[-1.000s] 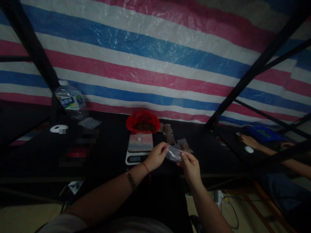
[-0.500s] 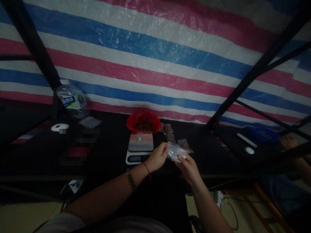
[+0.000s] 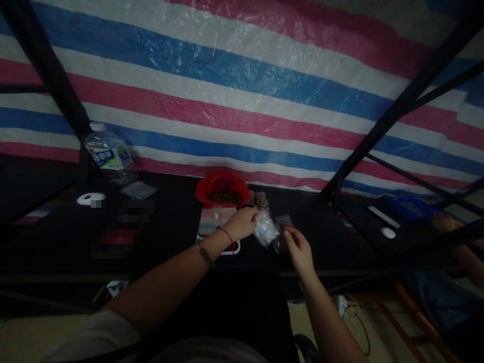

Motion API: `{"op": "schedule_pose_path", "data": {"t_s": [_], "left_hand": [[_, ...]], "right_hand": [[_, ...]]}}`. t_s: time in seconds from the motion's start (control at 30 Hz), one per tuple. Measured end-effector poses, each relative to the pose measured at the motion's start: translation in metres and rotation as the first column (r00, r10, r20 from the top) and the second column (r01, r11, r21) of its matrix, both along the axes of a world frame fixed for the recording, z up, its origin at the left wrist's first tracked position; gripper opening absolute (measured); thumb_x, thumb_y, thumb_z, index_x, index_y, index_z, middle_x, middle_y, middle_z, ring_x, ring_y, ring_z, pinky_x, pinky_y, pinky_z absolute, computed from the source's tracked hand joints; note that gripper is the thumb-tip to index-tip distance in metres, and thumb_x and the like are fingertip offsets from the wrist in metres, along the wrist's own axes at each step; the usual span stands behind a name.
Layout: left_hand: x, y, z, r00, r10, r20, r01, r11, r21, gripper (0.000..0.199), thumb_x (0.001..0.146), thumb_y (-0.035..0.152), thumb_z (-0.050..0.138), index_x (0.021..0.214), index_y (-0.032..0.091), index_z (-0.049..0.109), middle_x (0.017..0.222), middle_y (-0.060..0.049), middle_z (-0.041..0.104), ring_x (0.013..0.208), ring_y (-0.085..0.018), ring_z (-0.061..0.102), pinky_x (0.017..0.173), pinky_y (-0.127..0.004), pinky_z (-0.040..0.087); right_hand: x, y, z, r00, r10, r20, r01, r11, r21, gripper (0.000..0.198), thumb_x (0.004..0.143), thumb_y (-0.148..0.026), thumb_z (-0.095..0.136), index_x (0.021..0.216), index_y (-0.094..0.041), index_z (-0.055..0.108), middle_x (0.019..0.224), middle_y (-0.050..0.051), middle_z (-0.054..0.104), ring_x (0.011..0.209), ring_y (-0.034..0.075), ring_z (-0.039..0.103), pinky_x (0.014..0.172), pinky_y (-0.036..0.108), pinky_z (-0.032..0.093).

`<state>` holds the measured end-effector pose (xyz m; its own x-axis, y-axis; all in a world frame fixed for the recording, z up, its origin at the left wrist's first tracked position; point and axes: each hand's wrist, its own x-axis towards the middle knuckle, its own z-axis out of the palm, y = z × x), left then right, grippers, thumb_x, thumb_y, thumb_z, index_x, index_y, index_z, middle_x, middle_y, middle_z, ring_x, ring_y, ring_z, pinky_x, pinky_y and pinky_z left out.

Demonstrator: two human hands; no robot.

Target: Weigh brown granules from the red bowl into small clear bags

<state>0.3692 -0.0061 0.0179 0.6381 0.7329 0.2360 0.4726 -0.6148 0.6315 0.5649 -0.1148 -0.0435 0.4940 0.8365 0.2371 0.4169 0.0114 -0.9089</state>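
My left hand [image 3: 244,225] is closed on the near corner of a clear plastic bag [image 3: 266,230], which looks flat and unfilled. Beside the bag's right edge, my right hand [image 3: 300,251] has its thumb and fingers curled in a pinch; what lies between them is too dark to make out. Filled small bags of brown bits [image 3: 260,199] lie just beyond the clear bag, and another filled bag [image 3: 284,222] is by my right fingertips. My left forearm and wrist partly cover a kitchen scale [image 3: 206,224], with a small clear cup [image 3: 216,212] on it.
Behind the scale stands a red basket [image 3: 202,190] of small brown pieces. To the left are a big clear bottle [image 3: 113,161], a stack of clear bags [image 3: 139,190] and a white oval object [image 3: 91,198]. Another person's hand [image 3: 448,222] is at a blue tray [image 3: 410,207] far right.
My left hand has moved slightly up with the clear bag, now over the scale's right side. My right hand has come off the clear bag and shifted right.
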Motion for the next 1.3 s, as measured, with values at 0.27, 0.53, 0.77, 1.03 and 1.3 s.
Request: {"op": "schedule_pose_path", "data": {"t_s": [0.27, 0.53, 0.77, 1.03, 1.3], "left_hand": [[0.027, 0.029, -0.016, 0.976, 0.066, -0.209, -0.065, 0.998, 0.011, 0.015, 0.068, 0.002, 0.057, 0.061, 0.015, 0.061, 0.071, -0.014, 0.065, 0.081, -0.028, 0.063, 0.081, -0.041, 0.047], [0.000, 0.037, 0.021, 0.995, -0.076, 0.058, 0.075, 0.997, 0.018, 0.023, 0.079, 0.018, 0.055, 0.100, 0.016, 0.067, 0.097, -0.010, 0.069, 0.090, -0.022, 0.063, 0.085, -0.033, 0.047], [-0.056, 0.069, 0.050, 0.946, -0.096, 0.310, 0.181, 0.949, -0.259, 0.031, 0.079, 0.038, 0.061, 0.096, 0.013, 0.066, 0.086, -0.007, 0.069, 0.073, -0.015, 0.062, 0.067, -0.025, 0.048], [-0.107, 0.105, 0.015, 0.869, 0.169, 0.465, 0.053, 0.903, -0.427, 0.031, 0.077, 0.043, 0.061, 0.076, 0.012, 0.062, 0.058, 0.000, 0.060, 0.051, -0.010, 0.055, 0.052, -0.022, 0.044], [-0.106, 0.123, -0.015, 0.831, 0.230, 0.507, -0.023, 0.924, -0.382, 0.027, 0.077, 0.038, 0.062, 0.081, 0.012, 0.065, 0.075, -0.005, 0.068, 0.068, -0.015, 0.063, 0.066, -0.027, 0.051]], "right_hand": [[0.005, 0.007, -0.013, 0.837, 0.034, 0.546, 0.067, 0.984, -0.165, 0.044, 0.068, -0.042, 0.072, 0.105, -0.020, 0.065, 0.094, 0.012, 0.068, 0.087, 0.028, 0.063, 0.080, 0.039, 0.047], [0.017, 0.019, 0.018, 0.953, 0.006, 0.303, -0.030, 0.997, 0.077, 0.042, 0.071, -0.031, 0.067, 0.111, -0.019, 0.062, 0.111, 0.010, 0.063, 0.101, 0.025, 0.059, 0.089, 0.040, 0.046], [-0.041, 0.086, 0.072, 0.919, 0.255, 0.300, -0.321, 0.926, 0.197, 0.044, 0.070, -0.029, 0.071, 0.113, -0.024, 0.062, 0.114, 0.007, 0.063, 0.106, 0.025, 0.057, 0.096, 0.041, 0.042], [-0.103, 0.171, 0.078, 0.756, 0.438, 0.487, -0.558, 0.820, 0.129, 0.038, 0.075, -0.019, 0.062, 0.112, -0.025, 0.064, 0.112, 0.005, 0.065, 0.107, 0.021, 0.056, 0.097, 0.040, 0.040], [-0.146, 0.194, 0.054, 0.858, 0.359, 0.367, -0.450, 0.869, 0.204, 0.021, 0.078, -0.028, 0.061, 0.096, -0.019, 0.067, 0.094, 0.006, 0.069, 0.087, 0.020, 0.062, 0.081, 0.033, 0.048]]}}
